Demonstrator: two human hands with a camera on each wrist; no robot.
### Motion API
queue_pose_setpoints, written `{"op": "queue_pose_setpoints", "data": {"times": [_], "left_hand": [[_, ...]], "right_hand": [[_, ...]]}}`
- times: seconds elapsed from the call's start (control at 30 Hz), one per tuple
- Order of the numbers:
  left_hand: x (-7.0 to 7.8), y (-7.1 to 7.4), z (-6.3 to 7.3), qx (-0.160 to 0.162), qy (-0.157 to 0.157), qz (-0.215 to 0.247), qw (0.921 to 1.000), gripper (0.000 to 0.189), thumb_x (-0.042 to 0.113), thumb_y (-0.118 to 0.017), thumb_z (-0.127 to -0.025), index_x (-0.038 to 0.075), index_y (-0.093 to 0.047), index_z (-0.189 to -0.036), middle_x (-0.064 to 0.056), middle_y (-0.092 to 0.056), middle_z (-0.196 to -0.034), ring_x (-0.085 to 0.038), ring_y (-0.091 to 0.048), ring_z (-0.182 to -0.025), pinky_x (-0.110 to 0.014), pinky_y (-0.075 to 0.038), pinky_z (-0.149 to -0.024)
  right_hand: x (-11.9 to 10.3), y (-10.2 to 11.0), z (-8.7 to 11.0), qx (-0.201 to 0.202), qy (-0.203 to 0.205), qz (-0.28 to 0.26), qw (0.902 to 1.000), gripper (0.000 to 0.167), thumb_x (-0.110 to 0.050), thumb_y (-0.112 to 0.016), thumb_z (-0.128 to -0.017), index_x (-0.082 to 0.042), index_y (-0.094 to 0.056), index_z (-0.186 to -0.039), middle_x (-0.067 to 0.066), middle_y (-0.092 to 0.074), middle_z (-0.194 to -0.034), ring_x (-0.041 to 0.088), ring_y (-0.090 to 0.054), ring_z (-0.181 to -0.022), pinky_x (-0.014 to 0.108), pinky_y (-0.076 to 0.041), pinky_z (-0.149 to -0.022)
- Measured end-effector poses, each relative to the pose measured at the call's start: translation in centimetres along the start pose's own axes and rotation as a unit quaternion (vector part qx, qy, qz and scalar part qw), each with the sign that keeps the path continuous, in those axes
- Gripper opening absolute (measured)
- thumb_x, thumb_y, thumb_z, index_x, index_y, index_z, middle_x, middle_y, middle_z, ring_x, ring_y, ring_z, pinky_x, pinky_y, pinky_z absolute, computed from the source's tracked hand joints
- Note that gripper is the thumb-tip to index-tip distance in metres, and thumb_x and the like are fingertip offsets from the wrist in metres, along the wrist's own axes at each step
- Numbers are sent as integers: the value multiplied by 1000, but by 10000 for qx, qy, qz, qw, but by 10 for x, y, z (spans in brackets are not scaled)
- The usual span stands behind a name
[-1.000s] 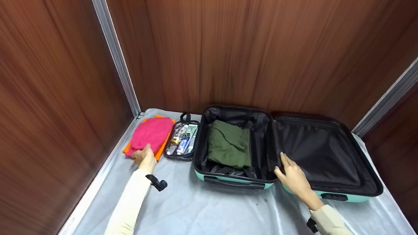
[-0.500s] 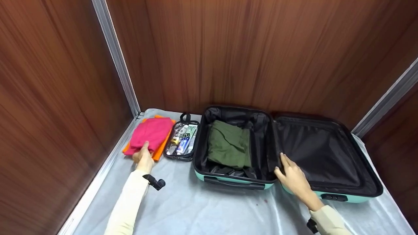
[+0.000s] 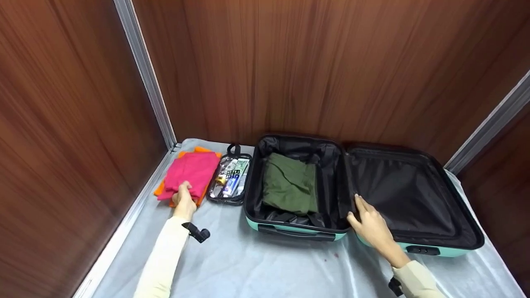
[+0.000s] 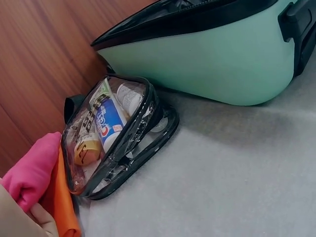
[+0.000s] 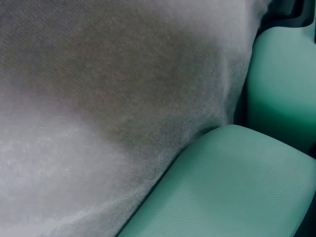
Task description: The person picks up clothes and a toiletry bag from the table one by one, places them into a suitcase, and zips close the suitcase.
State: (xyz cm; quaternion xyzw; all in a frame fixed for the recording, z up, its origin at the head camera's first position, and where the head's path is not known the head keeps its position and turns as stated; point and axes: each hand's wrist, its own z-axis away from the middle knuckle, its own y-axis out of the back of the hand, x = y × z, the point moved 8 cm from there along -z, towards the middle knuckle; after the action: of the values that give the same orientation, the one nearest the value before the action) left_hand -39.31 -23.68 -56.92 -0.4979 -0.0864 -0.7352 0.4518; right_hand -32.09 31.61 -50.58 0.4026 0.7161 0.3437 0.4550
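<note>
On the left in the head view, a folded pink cloth (image 3: 192,167) lies over a folded orange cloth (image 3: 202,149). My left hand (image 3: 184,201) pinches the near edge of the pink cloth, thumb on top and fingers tucked beneath. The left wrist view catches part of that hand (image 4: 42,219) beside the pink cloth (image 4: 37,160) and the orange cloth (image 4: 61,197). An open mint-green suitcase (image 3: 296,236) holds a folded dark green garment (image 3: 288,182) in its left half. My right hand (image 3: 372,227) rests with extended fingers on the suitcase's edge where its halves meet; the right wrist view does not show it.
A clear black-trimmed toiletry pouch (image 3: 225,201) with tubes and bottles lies between the cloths and the suitcase. The suitcase's right half (image 3: 403,190) has a black lining. Brown wood-grain panels (image 3: 290,70) stand behind and at both sides. A grey sheet (image 3: 265,269) covers the surface.
My left hand has worked its fingers under the near edge of the pink cloth, with the thumb now on top. The cloth has shifted slightly toward me. My right hand stays put.
</note>
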Motion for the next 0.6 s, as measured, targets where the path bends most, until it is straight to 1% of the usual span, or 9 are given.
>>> {"op": "queue_pose_setpoints", "data": {"times": [0.07,0.13,0.17,0.2,0.23,0.33,0.4,0.5,0.6], "left_hand": [[-1,0,-1,7,86,2,10000,31,11,-60,-82,2,-48,-109,-2,-42,-97,-12,-46,-75,-21,-42,-60],[-1,1,-2,-7,154,54,9999,48,12,-63,-87,0,-42,-128,-3,-42,-104,-13,-46,-83,-21,-44,-68],[-1,1,-2,-6,163,66,9998,53,13,-64,-88,0,-39,-133,-3,-42,-104,-13,-47,-84,-21,-45,-70],[-1,2,-3,-9,171,61,9998,54,12,-65,-88,0,-39,-134,-3,-42,-104,-13,-47,-83,-20,-45,-69],[-1,3,-3,-11,169,86,9998,50,12,-66,-88,1,-40,-131,-3,-43,-102,-13,-48,-81,-20,-45,-68],[-1,4,-4,-49,143,103,9998,33,9,-64,-86,5,-43,-112,-2,-43,-98,-11,-48,-73,-18,-43,-62],[-1,4,-4,-95,99,93,9999,26,8,-61,-84,9,-41,-100,-2,-42,-97,-11,-47,-71,-18,-42,-59],[-1,4,-4,-96,-13,49,9999,24,8,-56,-80,11,-37,-94,-4,-41,-104,-13,-45,-80,-18,-41,-64],[0,4,-4,64,-129,85,9999,26,8,-53,-75,10,-36,-95,-6,-40,-114,-17,-42,-95,-18,-40,-74]], "right_hand": [[-1,1,0,21,12,8,10000,61,-22,-56,-98,8,-37,-147,32,-43,-143,52,-49,-122,62,-42,-95],[-1,2,0,46,30,18,10000,61,-22,-56,-98,8,-37,-147,32,-43,-143,52,-49,-121,62,-42,-95],[-1,2,0,63,36,20,10000,61,-22,-57,-97,8,-38,-146,32,-44,-143,52,-50,-121,62,-42,-94],[-1,3,0,71,41,24,10000,61,-22,-57,-97,8,-38,-146,32,-44,-143,52,-50,-121,62,-43,-94],[-2,3,0,78,49,33,10000,61,-21,-57,-97,8,-38,-146,32,-44,-142,52,-50,-121,62,-43,-94],[-2,2,0,57,70,35,10000,61,-22,-57,-97,9,-37,-146,33,-44,-143,52,-49,-121,62,-42,-95],[-2,2,0,24,79,33,10000,61,-22,-56,-98,9,-37,-147,33,-43,-143,52,-49,-122,63,-42,-95],[-3,1,0,-10,88,23,10000,61,-22,-56,-98,9,-36,-147,33,-43,-143,52,-49,-121,63,-42,-95],[-3,1,0,7,96,13,10000,61,-22,-56,-98,9,-37,-146,33,-43,-143,52,-49,-120,63,-43,-93]]}}
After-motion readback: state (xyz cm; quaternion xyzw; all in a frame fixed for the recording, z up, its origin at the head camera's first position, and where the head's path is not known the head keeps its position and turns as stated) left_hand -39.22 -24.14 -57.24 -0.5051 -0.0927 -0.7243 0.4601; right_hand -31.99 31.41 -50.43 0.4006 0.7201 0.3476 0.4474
